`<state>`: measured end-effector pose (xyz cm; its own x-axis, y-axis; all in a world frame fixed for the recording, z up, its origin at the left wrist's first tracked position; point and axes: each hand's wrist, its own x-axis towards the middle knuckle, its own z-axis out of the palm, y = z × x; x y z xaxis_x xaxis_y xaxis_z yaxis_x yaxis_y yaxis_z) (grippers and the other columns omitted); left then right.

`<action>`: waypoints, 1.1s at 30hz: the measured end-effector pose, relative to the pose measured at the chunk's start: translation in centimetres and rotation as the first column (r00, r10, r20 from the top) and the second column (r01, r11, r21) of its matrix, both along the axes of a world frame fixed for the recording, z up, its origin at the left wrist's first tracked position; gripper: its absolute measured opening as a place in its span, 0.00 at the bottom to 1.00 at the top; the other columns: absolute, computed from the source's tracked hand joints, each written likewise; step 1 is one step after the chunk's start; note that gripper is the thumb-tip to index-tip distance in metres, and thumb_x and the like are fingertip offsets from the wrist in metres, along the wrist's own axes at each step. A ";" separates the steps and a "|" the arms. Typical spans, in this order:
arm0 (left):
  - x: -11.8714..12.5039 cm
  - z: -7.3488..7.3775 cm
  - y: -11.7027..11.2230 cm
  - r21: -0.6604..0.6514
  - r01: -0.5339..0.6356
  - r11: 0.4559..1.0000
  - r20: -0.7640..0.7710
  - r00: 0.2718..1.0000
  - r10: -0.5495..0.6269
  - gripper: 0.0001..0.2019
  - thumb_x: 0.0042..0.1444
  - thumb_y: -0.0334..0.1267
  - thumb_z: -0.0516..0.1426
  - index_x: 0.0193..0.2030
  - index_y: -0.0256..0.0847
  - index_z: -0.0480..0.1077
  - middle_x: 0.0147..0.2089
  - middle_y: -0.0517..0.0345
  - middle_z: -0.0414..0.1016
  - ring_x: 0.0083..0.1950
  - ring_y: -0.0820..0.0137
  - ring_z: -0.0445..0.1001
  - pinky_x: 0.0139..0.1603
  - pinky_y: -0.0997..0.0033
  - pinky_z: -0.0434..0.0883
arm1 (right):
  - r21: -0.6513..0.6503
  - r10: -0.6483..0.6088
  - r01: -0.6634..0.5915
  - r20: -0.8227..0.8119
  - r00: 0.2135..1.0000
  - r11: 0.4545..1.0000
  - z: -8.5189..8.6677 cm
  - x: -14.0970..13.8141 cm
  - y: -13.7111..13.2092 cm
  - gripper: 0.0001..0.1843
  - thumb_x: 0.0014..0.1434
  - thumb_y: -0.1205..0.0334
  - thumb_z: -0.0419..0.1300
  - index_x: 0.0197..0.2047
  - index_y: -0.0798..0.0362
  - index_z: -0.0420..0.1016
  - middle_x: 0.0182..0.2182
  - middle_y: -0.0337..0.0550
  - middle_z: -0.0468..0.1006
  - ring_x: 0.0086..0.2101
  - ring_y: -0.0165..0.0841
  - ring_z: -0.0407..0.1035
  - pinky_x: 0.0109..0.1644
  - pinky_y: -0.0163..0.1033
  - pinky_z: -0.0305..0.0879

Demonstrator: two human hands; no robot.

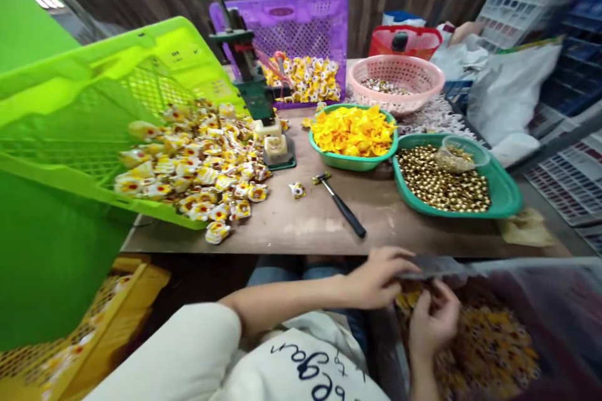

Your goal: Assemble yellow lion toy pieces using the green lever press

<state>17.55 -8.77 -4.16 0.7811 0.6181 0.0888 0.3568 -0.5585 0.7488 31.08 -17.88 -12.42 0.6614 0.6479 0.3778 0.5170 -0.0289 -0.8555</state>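
My left hand (379, 277) and my right hand (431, 319) are low at the table's front edge, both pinched on the rim of a clear plastic bag (522, 319) full of yellow-and-white pieces. The bag hangs below the wooden table (320, 225) at the lower right. On the table a tipped green crate (94, 119) spills a heap of yellow-and-white pieces (197, 163). A small hammer (341, 202) lies near the middle, beside one loose piece (297, 190).
A hand press (256, 94) stands behind the heap. A green basin of yellow parts (352, 131), a green tray of brass beads (442, 187), a pink basket (395, 78) and a purple crate (301, 37) sit further back. A yellow crate (94, 326) is below left.
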 end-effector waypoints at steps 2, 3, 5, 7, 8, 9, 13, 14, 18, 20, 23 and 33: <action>-4.8 1.6 2.7 0.108 -0.236 0.966 0.016 0.972 0.235 0.24 0.53 0.27 0.51 0.55 0.45 0.72 0.61 0.47 0.69 0.64 0.57 0.65 0.65 0.53 0.63 | 0.072 0.123 -0.129 0.086 0.989 0.989 3.5 -3.1 3.6 0.12 0.65 0.56 0.53 0.46 0.50 0.74 0.45 0.51 0.75 0.48 0.42 0.71 0.55 0.52 0.67; -7.1 2.3 4.1 0.153 -0.351 0.924 0.008 0.935 0.354 0.24 0.52 0.25 0.50 0.54 0.43 0.72 0.59 0.46 0.69 0.62 0.57 0.67 0.64 0.53 0.64 | 0.080 0.231 -0.243 0.133 0.964 0.967 5.1 -4.7 5.6 0.11 0.64 0.57 0.53 0.44 0.49 0.75 0.42 0.50 0.76 0.47 0.42 0.72 0.55 0.52 0.68; -11.4 3.2 6.6 0.244 -0.532 0.811 -0.023 0.832 0.554 0.25 0.50 0.22 0.49 0.53 0.38 0.71 0.57 0.43 0.70 0.59 0.57 0.68 0.62 0.54 0.65 | 0.028 0.469 -0.483 0.193 0.862 0.875 7.5 -8.2 9.6 0.12 0.65 0.59 0.51 0.43 0.47 0.76 0.39 0.49 0.76 0.44 0.41 0.73 0.52 0.51 0.70; -15.2 3.7 8.3 0.350 -0.622 0.700 -0.058 0.732 0.679 0.25 0.50 0.21 0.48 0.54 0.35 0.70 0.56 0.41 0.69 0.58 0.57 0.68 0.60 0.55 0.65 | -0.081 0.653 -0.651 0.189 0.734 0.755 8.6 -11.8 13.4 0.14 0.65 0.60 0.49 0.45 0.48 0.75 0.39 0.50 0.77 0.43 0.41 0.73 0.50 0.49 0.71; -16.9 3.7 8.9 0.405 -0.647 0.645 -0.075 0.680 0.729 0.24 0.51 0.21 0.49 0.54 0.34 0.69 0.56 0.40 0.68 0.58 0.56 0.67 0.60 0.54 0.65 | -0.145 0.705 -0.690 0.178 0.686 0.709 8.6 -13.5 15.1 0.15 0.65 0.60 0.49 0.48 0.50 0.74 0.41 0.51 0.77 0.44 0.42 0.72 0.50 0.49 0.71; -18.5 3.6 9.3 0.457 -0.665 0.590 -0.093 0.624 0.776 0.23 0.52 0.23 0.49 0.55 0.34 0.69 0.56 0.39 0.68 0.58 0.54 0.67 0.60 0.53 0.65 | -0.212 0.732 -0.701 0.176 0.658 0.681 8.4 -15.2 16.5 0.16 0.65 0.61 0.50 0.50 0.52 0.73 0.43 0.53 0.76 0.45 0.43 0.72 0.51 0.50 0.70; -23.7 1.9 10.6 0.556 -0.674 0.486 -0.145 0.497 0.855 0.19 0.59 0.32 0.53 0.58 0.32 0.67 0.54 0.37 0.66 0.55 0.50 0.66 0.57 0.49 0.65 | -0.426 0.713 -0.584 0.269 0.647 0.691 6.6 -20.3 20.2 0.18 0.64 0.60 0.53 0.55 0.55 0.71 0.47 0.58 0.74 0.50 0.48 0.67 0.55 0.53 0.66; -24.7 1.3 11.1 0.555 -0.663 0.501 -0.147 0.515 0.844 0.19 0.60 0.34 0.53 0.57 0.32 0.67 0.54 0.38 0.66 0.54 0.51 0.66 0.57 0.50 0.66 | -0.452 0.722 -0.575 0.289 0.629 0.682 6.1 -21.0 20.8 0.17 0.65 0.60 0.53 0.54 0.55 0.71 0.46 0.57 0.74 0.49 0.48 0.67 0.55 0.53 0.66; -26.4 -0.2 13.3 0.532 -0.629 0.567 -0.115 0.610 0.784 0.16 0.61 0.31 0.51 0.55 0.34 0.68 0.52 0.41 0.67 0.54 0.56 0.66 0.57 0.53 0.66 | -0.411 0.781 -0.664 0.293 0.552 0.624 5.3 -21.7 23.0 0.16 0.66 0.58 0.53 0.53 0.55 0.71 0.46 0.55 0.74 0.49 0.47 0.67 0.55 0.53 0.66; -26.4 -0.4 14.3 0.513 -0.612 0.602 -0.116 0.646 0.755 0.17 0.59 0.27 0.51 0.54 0.34 0.69 0.53 0.42 0.68 0.55 0.57 0.67 0.57 0.55 0.66 | -0.344 0.755 -0.673 0.270 0.597 0.655 5.7 -21.5 25.1 0.17 0.66 0.60 0.51 0.55 0.55 0.69 0.48 0.54 0.73 0.50 0.45 0.67 0.57 0.52 0.65; -25.9 -0.1 15.5 0.487 -0.576 0.657 -0.140 0.691 0.709 0.15 0.59 0.27 0.50 0.52 0.34 0.70 0.50 0.43 0.70 0.53 0.58 0.68 0.54 0.58 0.68 | -0.319 0.691 -0.617 0.237 0.683 0.719 6.9 -21.7 30.2 0.21 0.66 0.65 0.47 0.60 0.55 0.66 0.50 0.56 0.71 0.54 0.43 0.66 0.61 0.50 0.63; -24.5 1.9 14.4 0.615 -0.446 0.651 -0.247 0.674 0.696 0.12 0.57 0.28 0.52 0.46 0.42 0.71 0.49 0.44 0.74 0.51 0.53 0.69 0.50 0.53 0.67 | -0.452 0.558 -0.416 0.245 0.793 0.789 9.8 -25.5 45.6 0.27 0.63 0.71 0.46 0.65 0.61 0.63 0.68 0.63 0.55 0.68 0.53 0.46 0.66 0.65 0.47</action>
